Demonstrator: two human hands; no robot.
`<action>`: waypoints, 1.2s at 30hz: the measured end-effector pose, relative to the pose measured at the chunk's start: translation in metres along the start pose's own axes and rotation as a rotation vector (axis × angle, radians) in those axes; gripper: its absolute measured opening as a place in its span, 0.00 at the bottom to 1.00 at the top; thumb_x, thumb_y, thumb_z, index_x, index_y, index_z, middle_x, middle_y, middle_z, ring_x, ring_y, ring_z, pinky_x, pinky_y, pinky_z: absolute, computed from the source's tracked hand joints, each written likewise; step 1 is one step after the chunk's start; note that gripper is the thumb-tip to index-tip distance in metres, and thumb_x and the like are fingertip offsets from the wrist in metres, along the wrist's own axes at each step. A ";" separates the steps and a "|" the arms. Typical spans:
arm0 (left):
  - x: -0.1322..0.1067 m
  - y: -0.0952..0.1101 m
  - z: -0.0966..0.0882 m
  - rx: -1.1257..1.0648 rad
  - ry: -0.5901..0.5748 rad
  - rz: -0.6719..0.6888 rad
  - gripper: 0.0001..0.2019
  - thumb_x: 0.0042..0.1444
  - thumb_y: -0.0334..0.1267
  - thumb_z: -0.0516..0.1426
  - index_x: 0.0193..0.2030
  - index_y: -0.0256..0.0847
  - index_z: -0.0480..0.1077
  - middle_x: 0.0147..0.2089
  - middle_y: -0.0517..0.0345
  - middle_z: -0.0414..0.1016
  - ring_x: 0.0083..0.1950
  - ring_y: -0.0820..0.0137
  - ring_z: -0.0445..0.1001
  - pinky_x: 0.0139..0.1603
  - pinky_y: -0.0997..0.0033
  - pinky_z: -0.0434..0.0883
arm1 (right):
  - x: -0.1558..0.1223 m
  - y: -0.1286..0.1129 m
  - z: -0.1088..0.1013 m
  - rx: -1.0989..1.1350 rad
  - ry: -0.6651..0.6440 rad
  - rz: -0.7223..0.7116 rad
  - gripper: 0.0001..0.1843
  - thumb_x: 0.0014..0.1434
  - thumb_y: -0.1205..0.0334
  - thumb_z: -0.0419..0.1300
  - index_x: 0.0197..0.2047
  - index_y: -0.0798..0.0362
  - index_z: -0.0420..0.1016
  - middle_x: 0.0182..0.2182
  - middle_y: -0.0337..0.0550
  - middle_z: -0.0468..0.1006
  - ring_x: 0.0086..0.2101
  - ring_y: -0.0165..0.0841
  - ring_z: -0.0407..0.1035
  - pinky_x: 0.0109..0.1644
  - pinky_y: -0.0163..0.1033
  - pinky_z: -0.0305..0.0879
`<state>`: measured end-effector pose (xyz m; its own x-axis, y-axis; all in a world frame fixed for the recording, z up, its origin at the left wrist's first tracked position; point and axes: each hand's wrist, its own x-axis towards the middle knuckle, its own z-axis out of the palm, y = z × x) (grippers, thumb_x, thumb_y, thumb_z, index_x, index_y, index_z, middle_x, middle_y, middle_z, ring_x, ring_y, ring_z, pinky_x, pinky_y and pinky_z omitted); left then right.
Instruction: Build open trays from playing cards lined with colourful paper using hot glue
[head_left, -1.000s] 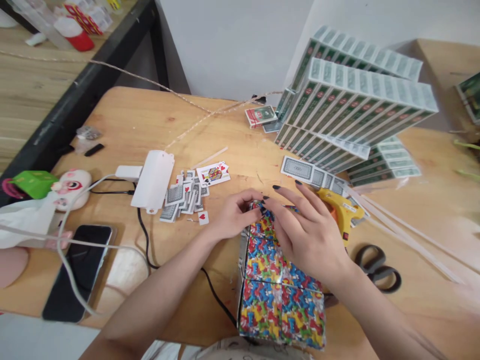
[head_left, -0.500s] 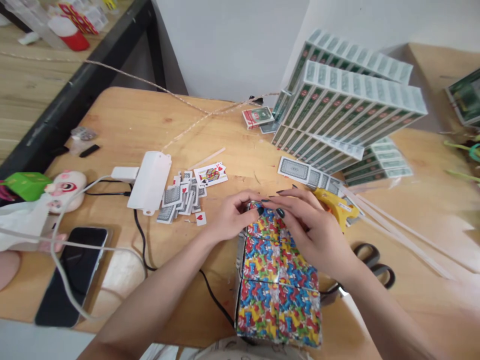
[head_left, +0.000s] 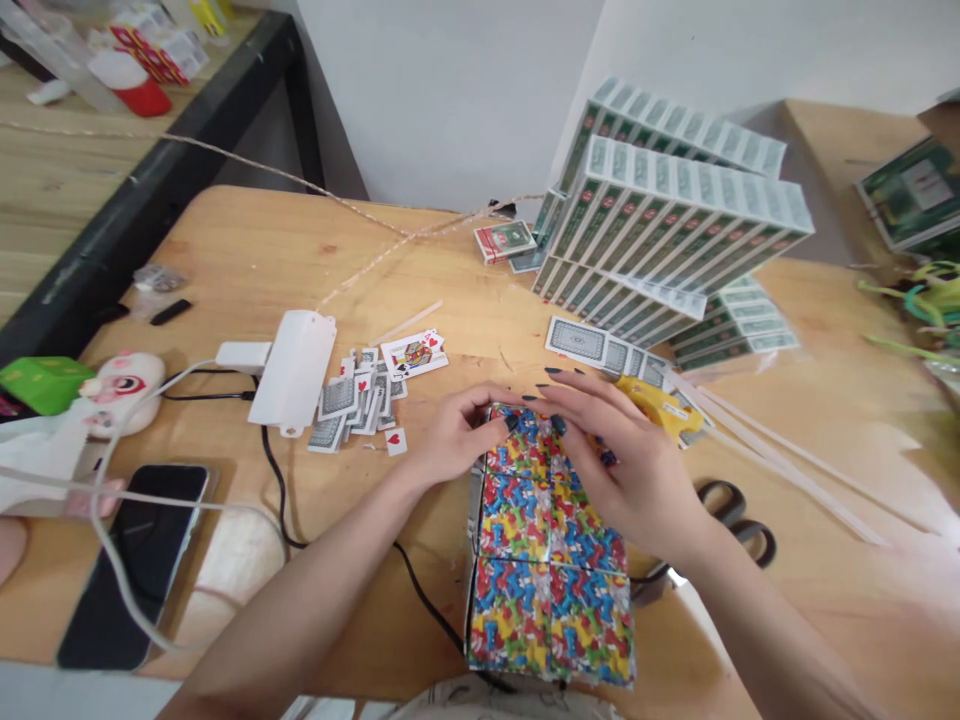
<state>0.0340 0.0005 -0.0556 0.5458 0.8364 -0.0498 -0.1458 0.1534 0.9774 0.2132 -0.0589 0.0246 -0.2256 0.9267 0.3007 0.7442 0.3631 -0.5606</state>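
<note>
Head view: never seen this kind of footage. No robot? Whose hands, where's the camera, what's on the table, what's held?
There is no machine here. A person works with bare hands, and the one camera sits on their head looking forward and down, so the arms enter from the bottom. The left hand grips the far corner of a patterned block, which seems to be several colourfully wrapped boxes joined together. The right hand lies open on top of it, fingers spread. The block stands on a wooden table. By the right hand lie a yellow glue gun, glue sticks and scissors. Behind are stacks of playing-card packs and a row of face-down cards. To the left are cut card pieces, a white plastic device and a phone.
</note>
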 end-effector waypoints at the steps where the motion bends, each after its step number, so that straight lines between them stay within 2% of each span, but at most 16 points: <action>1: 0.000 0.000 0.000 0.003 0.013 -0.001 0.11 0.49 0.39 0.61 0.40 0.40 0.74 0.41 0.54 0.76 0.43 0.66 0.72 0.43 0.69 0.67 | 0.000 -0.001 0.002 -0.065 -0.014 -0.054 0.16 0.60 0.71 0.51 0.51 0.55 0.69 0.48 0.51 0.75 0.54 0.38 0.65 0.57 0.46 0.66; 6: 0.001 -0.002 0.001 0.029 0.018 0.033 0.11 0.50 0.38 0.61 0.40 0.40 0.74 0.41 0.54 0.76 0.42 0.67 0.72 0.43 0.68 0.68 | -0.001 -0.012 0.011 -0.440 -0.090 -0.322 0.17 0.59 0.75 0.48 0.50 0.63 0.69 0.43 0.54 0.78 0.53 0.44 0.66 0.63 0.57 0.57; 9: 0.001 -0.002 0.001 0.031 0.025 0.058 0.10 0.51 0.39 0.60 0.41 0.41 0.73 0.42 0.54 0.76 0.43 0.67 0.72 0.44 0.68 0.67 | -0.001 -0.017 0.016 -0.508 -0.106 -0.370 0.18 0.60 0.76 0.45 0.49 0.65 0.70 0.42 0.55 0.78 0.51 0.44 0.68 0.62 0.57 0.57; 11: 0.001 -0.001 0.001 0.021 0.015 0.074 0.13 0.51 0.38 0.60 0.45 0.42 0.71 0.44 0.54 0.75 0.45 0.67 0.72 0.46 0.68 0.67 | 0.000 -0.016 0.015 -0.436 -0.109 -0.318 0.18 0.60 0.76 0.45 0.49 0.65 0.70 0.42 0.55 0.78 0.50 0.42 0.69 0.62 0.55 0.59; 14: 0.000 -0.001 0.001 -0.018 -0.015 0.083 0.22 0.52 0.36 0.60 0.54 0.45 0.64 0.44 0.55 0.74 0.46 0.68 0.72 0.45 0.70 0.66 | 0.001 -0.006 0.006 -0.157 -0.108 -0.113 0.17 0.61 0.72 0.48 0.51 0.57 0.68 0.46 0.50 0.77 0.51 0.38 0.68 0.59 0.48 0.63; 17: 0.000 -0.001 0.002 -0.070 -0.034 0.094 0.24 0.52 0.36 0.60 0.55 0.46 0.60 0.41 0.58 0.75 0.44 0.69 0.73 0.43 0.71 0.66 | 0.000 0.005 -0.007 0.144 -0.161 0.106 0.21 0.62 0.69 0.49 0.58 0.51 0.61 0.49 0.46 0.77 0.53 0.35 0.68 0.56 0.46 0.67; 19: 0.000 0.000 0.002 -0.096 -0.038 0.090 0.24 0.51 0.35 0.60 0.55 0.47 0.58 0.41 0.58 0.75 0.43 0.69 0.73 0.42 0.72 0.65 | -0.002 0.009 -0.012 0.236 -0.129 0.177 0.24 0.63 0.68 0.49 0.62 0.50 0.56 0.50 0.45 0.77 0.52 0.35 0.69 0.57 0.48 0.66; 21: 0.000 0.000 0.003 -0.104 -0.038 0.075 0.24 0.51 0.34 0.60 0.54 0.48 0.57 0.41 0.58 0.76 0.43 0.69 0.73 0.41 0.72 0.65 | -0.004 0.008 -0.011 0.208 -0.046 0.175 0.24 0.62 0.68 0.49 0.61 0.49 0.57 0.49 0.46 0.77 0.53 0.37 0.68 0.58 0.50 0.64; 24: 0.000 0.002 0.004 -0.106 -0.026 0.065 0.24 0.50 0.33 0.60 0.53 0.48 0.56 0.41 0.59 0.76 0.42 0.70 0.73 0.41 0.72 0.64 | -0.007 0.004 -0.003 0.045 0.024 0.065 0.22 0.61 0.70 0.51 0.58 0.49 0.62 0.47 0.46 0.78 0.54 0.38 0.67 0.58 0.51 0.65; 28: -0.001 0.003 0.006 -0.100 0.009 0.046 0.24 0.50 0.31 0.59 0.52 0.48 0.57 0.40 0.61 0.74 0.40 0.72 0.72 0.40 0.73 0.64 | -0.008 -0.003 0.008 -0.244 -0.064 -0.160 0.21 0.59 0.72 0.50 0.56 0.54 0.65 0.47 0.50 0.77 0.55 0.41 0.66 0.63 0.57 0.57; 30: -0.001 0.003 0.007 -0.105 0.022 0.040 0.24 0.49 0.30 0.59 0.52 0.48 0.57 0.39 0.61 0.74 0.39 0.73 0.72 0.39 0.73 0.64 | -0.010 -0.005 0.009 -0.331 -0.115 -0.206 0.22 0.59 0.73 0.49 0.57 0.57 0.65 0.46 0.52 0.78 0.54 0.42 0.66 0.64 0.59 0.54; 32: -0.001 0.002 0.007 -0.117 0.019 0.043 0.24 0.49 0.30 0.59 0.52 0.48 0.57 0.39 0.61 0.75 0.40 0.72 0.72 0.39 0.73 0.64 | -0.011 -0.003 0.006 -0.308 -0.116 -0.175 0.21 0.60 0.73 0.49 0.56 0.58 0.65 0.47 0.52 0.77 0.54 0.41 0.66 0.64 0.58 0.54; 34: -0.001 0.001 0.006 -0.120 0.010 0.048 0.25 0.49 0.31 0.59 0.52 0.48 0.56 0.40 0.61 0.75 0.41 0.72 0.72 0.41 0.72 0.64 | -0.014 0.001 0.003 -0.194 -0.101 -0.093 0.20 0.61 0.71 0.49 0.55 0.54 0.67 0.49 0.49 0.76 0.55 0.39 0.66 0.62 0.55 0.59; 36: -0.001 -0.001 0.006 -0.119 0.006 0.055 0.25 0.49 0.31 0.59 0.52 0.48 0.56 0.41 0.61 0.75 0.42 0.72 0.73 0.42 0.72 0.64 | -0.017 0.007 0.001 -0.081 -0.059 -0.011 0.22 0.61 0.70 0.49 0.58 0.50 0.64 0.50 0.46 0.76 0.57 0.38 0.64 0.60 0.51 0.64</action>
<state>0.0380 -0.0035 -0.0549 0.5292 0.8485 0.0020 -0.2725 0.1678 0.9474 0.2222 -0.0722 0.0144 -0.2686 0.9276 0.2595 0.7895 0.3664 -0.4923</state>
